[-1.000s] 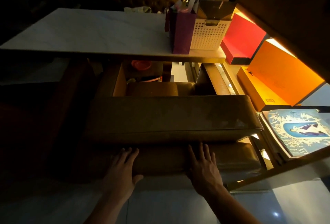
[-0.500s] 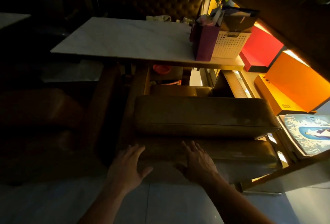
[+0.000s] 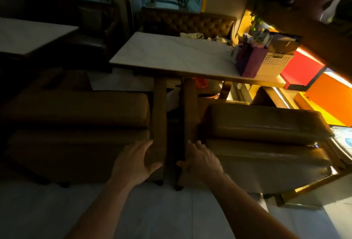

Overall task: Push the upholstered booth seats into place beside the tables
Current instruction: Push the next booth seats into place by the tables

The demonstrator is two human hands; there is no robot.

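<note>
Seats come first in this dim room: two brown upholstered booth seats stand back-on to the person, the left booth seat (image 3: 80, 124) in shadow and the right booth seat (image 3: 266, 143) catching warm light. Both are drawn up to the near edge of the long white marble-topped desk (image 3: 171, 55), with a narrow dark gap between their inner arms. They look nearly home, though the right one seems angled a little off the left. Beyond the desk runs a dark tufted leather bench (image 3: 188, 21), and a second pale desk (image 3: 28, 34) sits well apart at far left.

The person's hands are placed at that gap, I'd say to steer both seats at once. Each grip is spread flat rather than clamped: the left hand (image 3: 135, 162) lies open on the end of the left seat's arm, thumb hooked round its inner corner, and the right hand (image 3: 200, 162) mirrors it on the right seat's arm, fingers apart. Flat palms suit shoving something this heavy along the pale tiled floor (image 3: 171, 210).

In the way, possibly: the desk's legs under the top, and leaning orange and red panels (image 3: 327, 94) crowding the right seat's far side. On the desk stand a purple paper gift bag (image 3: 251, 63) and a white perforated plastic basket (image 3: 274, 63)
</note>
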